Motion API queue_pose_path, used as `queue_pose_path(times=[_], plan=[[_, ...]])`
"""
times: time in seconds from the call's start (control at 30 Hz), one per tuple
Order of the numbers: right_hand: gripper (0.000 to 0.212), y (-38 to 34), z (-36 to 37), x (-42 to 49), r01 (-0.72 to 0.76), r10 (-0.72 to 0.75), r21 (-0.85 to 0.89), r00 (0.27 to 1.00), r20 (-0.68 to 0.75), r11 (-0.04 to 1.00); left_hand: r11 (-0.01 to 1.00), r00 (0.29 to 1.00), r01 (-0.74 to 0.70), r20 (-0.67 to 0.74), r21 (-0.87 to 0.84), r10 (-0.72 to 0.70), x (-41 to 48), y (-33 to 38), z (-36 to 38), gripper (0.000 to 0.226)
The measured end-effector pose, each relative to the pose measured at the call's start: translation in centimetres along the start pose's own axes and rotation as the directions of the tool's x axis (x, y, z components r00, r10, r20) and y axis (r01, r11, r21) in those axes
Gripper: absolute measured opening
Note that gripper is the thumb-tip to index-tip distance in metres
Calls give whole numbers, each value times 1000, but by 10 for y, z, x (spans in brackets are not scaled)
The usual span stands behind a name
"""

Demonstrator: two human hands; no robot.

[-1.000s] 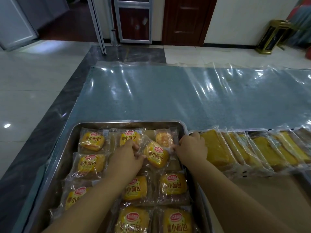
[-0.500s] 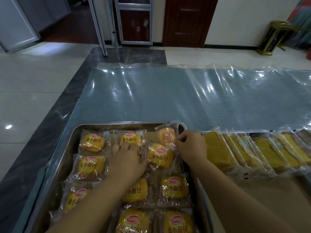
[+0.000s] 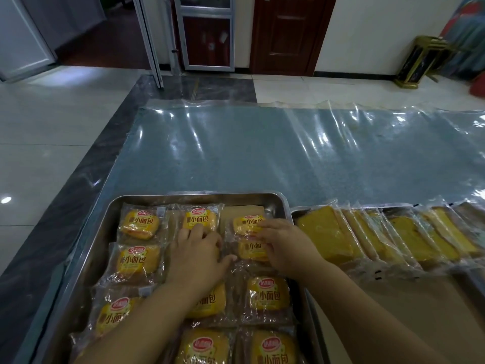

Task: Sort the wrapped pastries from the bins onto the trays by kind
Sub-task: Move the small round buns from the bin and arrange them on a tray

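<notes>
A steel tray (image 3: 199, 197) at the lower left holds several wrapped small buns with yellow and red labels, laid in rows. My left hand (image 3: 199, 256) rests flat on the middle column, just below the far middle bun packet (image 3: 200, 219). My right hand (image 3: 284, 245) lies with straight fingers on the far right bun packet (image 3: 245, 224) and on the bun packet below it (image 3: 249, 252). To the right, a second tray (image 3: 296, 213) carries several wrapped yellow cake slices (image 3: 328, 232) leaning in a row. No bins are in view.
Both trays sit on a blue-grey table (image 3: 262, 153) under wrinkled clear plastic film. Brown cardboard (image 3: 393, 311) shows at the lower right, behind my right forearm. The table's left edge drops to a tiled floor (image 3: 39, 153). Doors (image 3: 286, 32) stand at the back.
The far right bun packet, held tilted with its plain side up, now lies flat and label-up in the tray's far right corner. My right hand moved onto it; my left hand slid slightly right.
</notes>
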State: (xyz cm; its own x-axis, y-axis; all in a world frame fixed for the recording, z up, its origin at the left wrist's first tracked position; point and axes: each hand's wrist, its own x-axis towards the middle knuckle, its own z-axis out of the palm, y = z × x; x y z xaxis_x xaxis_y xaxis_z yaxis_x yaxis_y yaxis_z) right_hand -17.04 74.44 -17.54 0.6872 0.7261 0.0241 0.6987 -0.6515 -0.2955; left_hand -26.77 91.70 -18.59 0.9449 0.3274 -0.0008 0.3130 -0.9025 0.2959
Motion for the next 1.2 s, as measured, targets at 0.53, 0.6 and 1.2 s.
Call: queue_pose_path(times=[0.53, 0.6, 1.2], plan=[[59, -24, 37, 2, -140, 158, -117, 973, 168, 983, 993, 992, -120, 32, 0, 120, 8, -48, -4, 67], [60, -20, 38, 6, -118, 136, -102, 971, 197, 988, 989, 978, -148, 152, 28, 142, 14, -57, -2, 69], [56, -35, 20, -15, -158, 153, 51, 985, 83, 986, 982, 979, -177, 117, 61, 170, -6, -38, -9, 62]])
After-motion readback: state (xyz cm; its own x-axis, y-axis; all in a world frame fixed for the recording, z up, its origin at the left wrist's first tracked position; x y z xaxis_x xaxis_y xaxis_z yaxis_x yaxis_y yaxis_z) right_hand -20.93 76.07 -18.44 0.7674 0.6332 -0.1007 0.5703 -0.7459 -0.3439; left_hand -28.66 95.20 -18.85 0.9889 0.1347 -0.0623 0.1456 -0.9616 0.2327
